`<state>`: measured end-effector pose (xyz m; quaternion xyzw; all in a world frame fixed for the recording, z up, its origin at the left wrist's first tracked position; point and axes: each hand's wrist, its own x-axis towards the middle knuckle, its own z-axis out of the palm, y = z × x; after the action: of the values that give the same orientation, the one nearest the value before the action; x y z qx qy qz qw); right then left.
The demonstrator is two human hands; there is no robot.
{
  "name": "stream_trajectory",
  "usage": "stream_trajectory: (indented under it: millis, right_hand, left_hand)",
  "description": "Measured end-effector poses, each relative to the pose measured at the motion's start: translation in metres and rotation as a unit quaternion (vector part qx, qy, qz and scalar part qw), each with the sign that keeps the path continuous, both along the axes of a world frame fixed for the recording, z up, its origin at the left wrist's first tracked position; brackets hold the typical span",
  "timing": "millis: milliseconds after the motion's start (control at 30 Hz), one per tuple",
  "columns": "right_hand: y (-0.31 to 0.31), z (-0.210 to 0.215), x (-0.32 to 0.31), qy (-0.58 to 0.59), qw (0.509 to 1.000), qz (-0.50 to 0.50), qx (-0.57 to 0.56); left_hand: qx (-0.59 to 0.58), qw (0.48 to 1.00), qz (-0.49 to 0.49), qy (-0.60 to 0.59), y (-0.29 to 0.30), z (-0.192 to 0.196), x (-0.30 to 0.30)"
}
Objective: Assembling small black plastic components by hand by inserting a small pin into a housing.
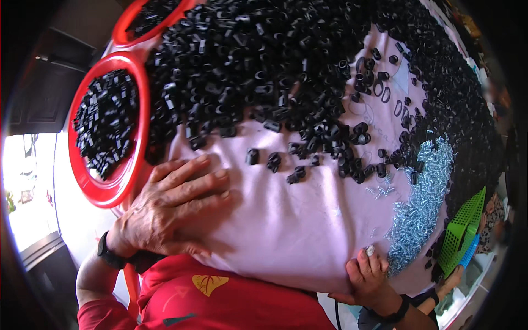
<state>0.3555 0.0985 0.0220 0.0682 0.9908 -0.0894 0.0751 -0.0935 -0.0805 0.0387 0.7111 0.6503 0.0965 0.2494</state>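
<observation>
**Now: two hands rest on a pink cloth full of small parts**

Up at the left, a round red tray sits at the edge of the pink cloth, and it holds a heap of small black plastic pieces. A second red tray peeks in above it. At the far right, a green basket with little holes leans by the table edge, with something blue just under it.

A big pile of black plastic pieces covers the top of the cloth. A few lie loose near the middle. A shiny heap of small silver screws lies at the right.

The left hand lies flat on the cloth, fingers spread and open, holding nothing, just beside the red tray. The right hand rests at the near edge of the cloth, fingers curled, touching the screws. I cannot tell if it grips anything.
</observation>
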Motion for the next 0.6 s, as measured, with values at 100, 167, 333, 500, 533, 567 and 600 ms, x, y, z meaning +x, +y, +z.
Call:
stream_trajectory:
  millis: [100, 167, 333, 500, 533, 567, 600]
  right_hand:
    - [0.003, 0.001, -0.011, -0.017, 1.0, 0.013, 0.022]
    - [0.007, 0.004, -0.015, -0.042, 0.998, 0.051, 0.014]
    - [0.006, 0.0, 0.007, -0.092, 0.994, 0.045, -0.023]
    - [-0.003, -0.006, 0.015, -0.001, 0.998, 0.048, -0.033]
    - [-0.004, -0.003, 0.016, 0.008, 0.998, 0.051, -0.028]
    - [-0.002, -0.004, 0.015, -0.004, 0.999, 0.043, -0.032]
    - [-0.001, -0.003, 0.013, -0.015, 0.999, 0.035, -0.032]
  left_hand:
    - [-0.003, 1.0, 0.0, -0.004, 0.005, -0.005, -0.002]
    - [-0.018, 1.0, 0.002, -0.018, 0.008, -0.005, -0.006]
    - [-0.053, 0.998, 0.014, -0.001, 0.005, 0.002, -0.002]
    - [-0.018, 0.999, 0.024, -0.039, -0.004, 0.001, 0.0]
    - [-0.032, 0.998, 0.028, -0.045, -0.002, 0.005, 0.0]
    - [-0.047, 0.998, 0.025, -0.045, -0.001, 0.003, -0.001]
    - [-0.06, 0.997, 0.024, -0.045, -0.001, 0.003, -0.001]
